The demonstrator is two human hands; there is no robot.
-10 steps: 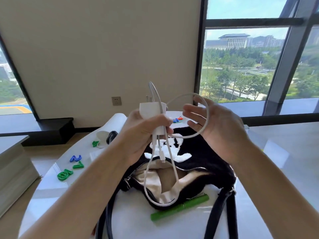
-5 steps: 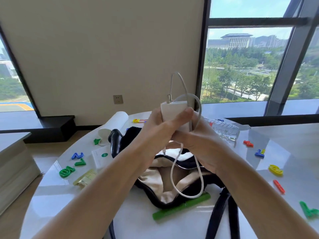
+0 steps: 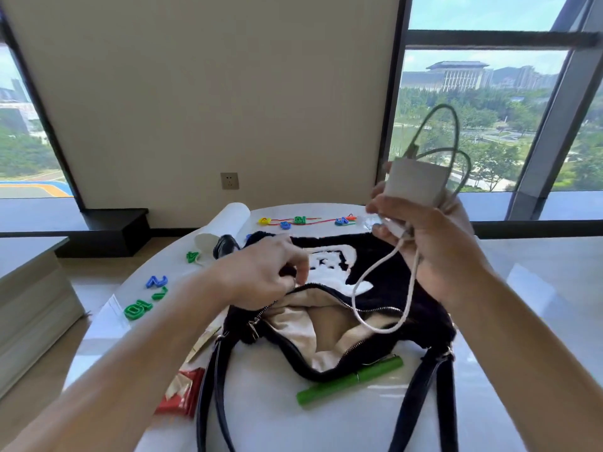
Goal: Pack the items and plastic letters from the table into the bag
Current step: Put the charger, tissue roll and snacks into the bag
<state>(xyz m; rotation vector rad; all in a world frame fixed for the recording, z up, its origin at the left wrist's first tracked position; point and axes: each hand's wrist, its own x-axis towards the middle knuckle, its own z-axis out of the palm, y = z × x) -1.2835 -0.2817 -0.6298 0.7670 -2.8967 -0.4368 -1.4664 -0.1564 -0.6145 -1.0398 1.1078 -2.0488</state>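
Note:
A black fuzzy bag [image 3: 388,288] with a white figure lies unzipped on the white round table [image 3: 326,419], its beige lining showing. My right hand [image 3: 434,243] holds a white charger [image 3: 412,182] with its looped cable [image 3: 385,288] above the bag's right side; one loop hangs over the opening. My left hand [image 3: 264,275] pinches the bag's upper edge by the zipper. Plastic numbers lie left [image 3: 138,309] and at the far edge [image 3: 298,220].
A green pen [image 3: 349,381] lies just in front of the bag. A red packet [image 3: 181,391] and a yellowish sachet [image 3: 204,344] sit at the left under my arm. A white paper roll [image 3: 222,226] and a black object [image 3: 225,244] are at the back left. Black straps [image 3: 212,386] trail toward me.
The charger has passed from both hands into my right hand alone and moved right. My left hand dropped down to grip the bag's edge at the zipper.

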